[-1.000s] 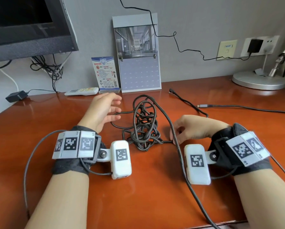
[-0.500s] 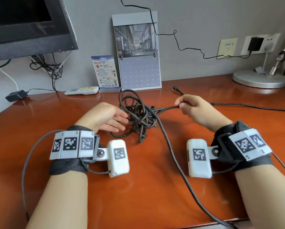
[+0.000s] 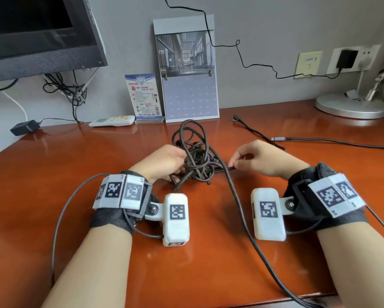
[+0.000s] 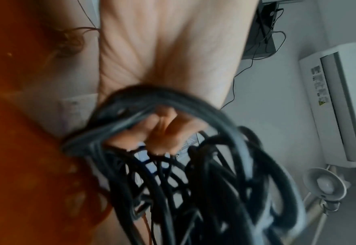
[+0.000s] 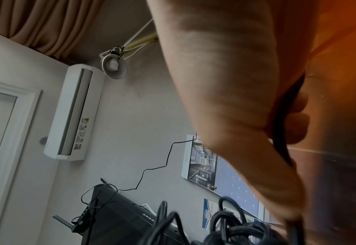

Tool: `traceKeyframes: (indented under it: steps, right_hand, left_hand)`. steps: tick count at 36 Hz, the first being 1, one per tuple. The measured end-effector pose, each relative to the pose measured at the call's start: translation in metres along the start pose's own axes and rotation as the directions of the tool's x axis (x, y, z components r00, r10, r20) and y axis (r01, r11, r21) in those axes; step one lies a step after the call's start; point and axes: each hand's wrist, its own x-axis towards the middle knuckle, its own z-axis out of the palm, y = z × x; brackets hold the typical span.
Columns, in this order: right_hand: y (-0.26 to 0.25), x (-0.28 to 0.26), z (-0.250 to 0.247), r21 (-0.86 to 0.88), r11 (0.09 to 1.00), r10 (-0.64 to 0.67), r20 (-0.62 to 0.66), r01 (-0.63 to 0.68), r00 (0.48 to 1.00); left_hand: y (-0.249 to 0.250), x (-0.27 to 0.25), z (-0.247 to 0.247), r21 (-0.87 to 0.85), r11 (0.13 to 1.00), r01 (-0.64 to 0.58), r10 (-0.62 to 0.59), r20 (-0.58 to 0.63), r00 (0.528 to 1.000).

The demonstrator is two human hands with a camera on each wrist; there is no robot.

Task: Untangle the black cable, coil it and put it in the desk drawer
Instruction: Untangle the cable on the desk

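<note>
at the far left a dark flat-screen monitor (image 3: 37,34) is cut off by the frame edge, a clump of thin wires hanging under it. a small black power adapter (image 3: 24,127) sits on the glossy reddish-brown wooden desk (image 3: 75,170), then a white remote control (image 3: 112,121), a blue-and-white printed card (image 3: 144,96) and a grey wall calendar with a building photo (image 3: 187,70) propped at the wall.

the left hand (image 3: 162,162) is buried in the left side of the tangled black cable (image 3: 197,158); the left wrist view, blurred, shows its fingers (image 4: 162,132) curled round several matte, rubbery strands. the knot lies on the desk between the two hands, loops rising toward the calendar, its inner crossings too dense to trace. one strand runs from it toward the near edge and is cut off there.

the right hand (image 3: 260,158) pinches a strand stretched out of the knot's right side between thumb and fingertips; the right wrist view shows cable passing under the curled fingers (image 5: 296,129), the tips hidden. further right lies a separate thin dark lead with a plug end (image 3: 280,138), and a round silver lamp base (image 3: 351,105), partly cropped.
</note>
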Motion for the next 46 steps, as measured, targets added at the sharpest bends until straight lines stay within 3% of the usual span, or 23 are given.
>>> traceKeyframes:
  steps: [3, 6, 10, 13, 15, 18, 20, 22, 24, 27, 30, 33, 35, 39, 44, 46]
  right_hand:
    - [-0.002, -0.003, 0.000, 0.040, 0.999, -0.029, 0.075, 0.026, 0.997]
    - [-0.005, -0.001, 0.004, 0.084, 0.994, -0.077, 0.078, 0.070, 0.994]
    - [-0.012, 0.001, 0.011, 0.170, 0.981, -0.118, 0.123, 0.097, 0.985]
    - [-0.010, 0.002, 0.015, 0.177, 0.984, -0.057, 0.191, 0.022, 0.980]
    - [-0.008, 0.002, 0.015, 0.081, 0.996, 0.017, 0.236, -0.037, 0.972]
    - [-0.009, 0.000, 0.014, -0.062, 0.996, 0.081, 0.285, -0.066, 0.955]
    - [-0.010, -0.002, 0.013, -0.133, 0.990, 0.084, 0.268, -0.049, 0.960]
    - [-0.012, -0.002, 0.013, -0.181, 0.983, 0.064, 0.223, -0.023, 0.973]
    - [-0.012, -0.002, 0.013, -0.204, 0.979, 0.067, 0.176, -0.030, 0.982]
    - [-0.010, 0.000, 0.011, -0.202, 0.978, 0.078, 0.149, -0.047, 0.986]
    - [-0.011, 0.000, 0.011, -0.151, 0.988, 0.052, 0.171, -0.026, 0.984]
    - [-0.011, -0.001, 0.013, -0.132, 0.990, 0.081, 0.197, -0.055, 0.977]
    - [-0.008, 0.000, 0.013, -0.097, 0.993, 0.084, 0.197, -0.066, 0.977]
    - [-0.003, 0.001, 0.009, 0.048, 0.993, 0.102, 0.113, -0.108, 0.988]
    - [-0.003, -0.002, 0.004, 0.207, 0.976, 0.084, -0.039, -0.074, 0.996]
    - [-0.005, -0.006, 0.001, 0.227, 0.973, 0.050, -0.040, -0.040, 0.998]
  left_hand:
    - [0.001, 0.003, -0.003, -0.329, 0.942, -0.067, 0.023, -0.134, 0.991]
    - [0.007, 0.000, -0.005, -0.554, 0.822, -0.133, 0.087, -0.109, 0.990]
    - [0.015, -0.004, 0.002, -0.638, 0.748, -0.182, 0.170, -0.081, 0.982]
    - [0.019, -0.004, 0.005, -0.670, 0.708, -0.224, 0.200, -0.113, 0.973]
    - [0.020, -0.003, 0.004, -0.679, 0.697, -0.232, 0.190, -0.137, 0.972]
    - [0.018, -0.002, 0.000, -0.538, 0.819, -0.199, 0.145, -0.142, 0.979]
    - [0.013, -0.002, -0.006, -0.296, 0.945, -0.141, 0.103, -0.137, 0.985]
    - [0.008, -0.004, -0.015, -0.027, 0.998, -0.057, 0.055, -0.075, 0.996]
    - [0.005, -0.012, -0.022, 0.191, 0.982, 0.005, -0.024, 0.094, 0.995]
    - [0.007, -0.021, -0.028, 0.481, 0.876, -0.012, -0.150, 0.296, 0.943]
    - [0.012, -0.025, -0.023, 0.492, 0.870, -0.001, -0.177, 0.315, 0.932]
    - [0.014, -0.026, -0.018, 0.373, 0.927, -0.042, -0.097, 0.345, 0.933]
    - [0.015, -0.026, -0.015, 0.300, 0.950, -0.085, -0.004, 0.282, 0.959]
    - [0.015, -0.018, -0.015, 0.049, 0.995, -0.082, 0.080, 0.041, 0.996]
    - [0.019, -0.014, -0.015, -0.174, 0.976, -0.128, 0.084, -0.241, 0.967]
    - [0.020, -0.013, -0.015, -0.265, 0.952, -0.153, 0.063, -0.322, 0.945]
